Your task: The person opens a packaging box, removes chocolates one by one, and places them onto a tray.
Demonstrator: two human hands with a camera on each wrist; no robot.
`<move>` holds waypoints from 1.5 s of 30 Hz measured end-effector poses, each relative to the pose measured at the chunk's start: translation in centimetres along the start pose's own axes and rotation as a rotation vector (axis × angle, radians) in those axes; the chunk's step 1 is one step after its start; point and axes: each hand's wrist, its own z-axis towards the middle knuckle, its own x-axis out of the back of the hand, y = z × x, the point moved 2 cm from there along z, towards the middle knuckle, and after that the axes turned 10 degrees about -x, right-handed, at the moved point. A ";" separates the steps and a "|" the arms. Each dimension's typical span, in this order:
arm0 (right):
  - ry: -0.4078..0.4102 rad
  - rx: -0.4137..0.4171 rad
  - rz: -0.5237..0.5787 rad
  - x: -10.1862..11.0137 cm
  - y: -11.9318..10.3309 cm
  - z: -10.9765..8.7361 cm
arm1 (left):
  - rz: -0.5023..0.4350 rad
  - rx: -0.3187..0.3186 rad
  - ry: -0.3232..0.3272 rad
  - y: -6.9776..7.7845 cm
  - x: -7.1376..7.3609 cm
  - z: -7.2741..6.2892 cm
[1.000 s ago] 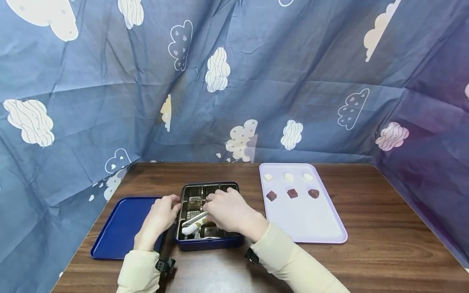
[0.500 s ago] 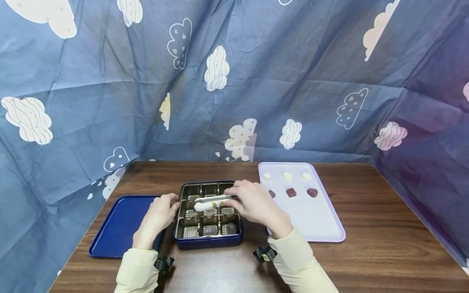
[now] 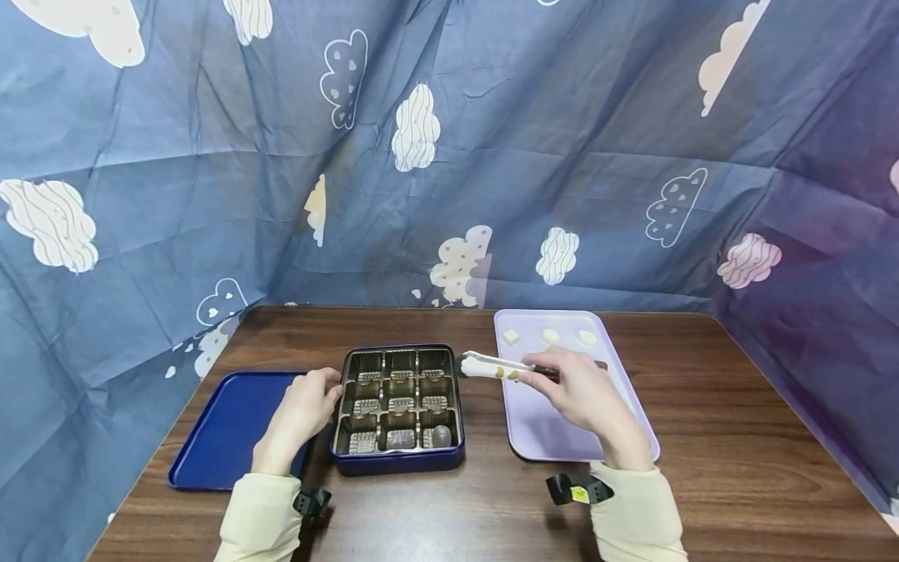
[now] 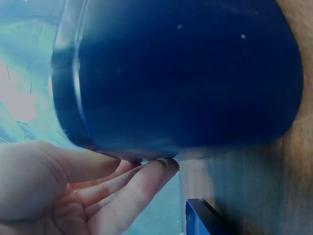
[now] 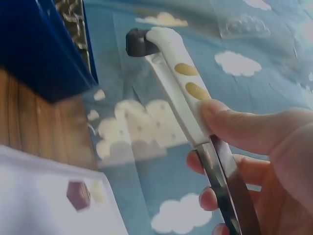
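My right hand (image 3: 590, 398) holds a pair of tongs (image 3: 495, 367) with white, gold-spotted ends over the lavender tray (image 3: 555, 441). At their tips, in the right wrist view, is a dark chocolate (image 5: 139, 43). My left hand (image 3: 298, 414) touches the left side of the blue tin (image 3: 400, 467), fingertips against its wall in the left wrist view. Inside the tin is a gold compartment insert; a rounded dark chocolate (image 3: 441, 436) lies in the front right compartment and a flatter dark piece (image 3: 401, 440) in the front middle one.
Three white chocolates, including a round one (image 3: 550, 336), line the back of the lavender tray. My right hand mostly hides the dark chocolates in front of them. A flat blue lid or tray (image 3: 218, 437) lies left of the tin on the wooden table (image 3: 421, 523).
My right hand has lifted the tongs out of the tin and carried them right to above the lavender tray. The left hand has stayed at the tin's side.
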 end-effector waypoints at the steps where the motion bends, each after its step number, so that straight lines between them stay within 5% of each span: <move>1: 0.001 -0.010 0.009 0.3 0.4 -0.3 | 0.007 -0.005 0.002 0.1 0.0 0.1; 8: 0.017 -0.118 0.031 1.7 2.9 -2.1 | 0.052 -0.017 0.010 0.0 0.3 0.2; 20: -0.090 -0.327 0.037 1.7 6.1 -5.2 | 0.011 -0.014 0.002 0.0 0.0 -0.3; 45: -0.214 -0.366 0.091 0.3 8.7 -6.8 | 0.050 -0.011 0.014 0.0 0.0 -0.1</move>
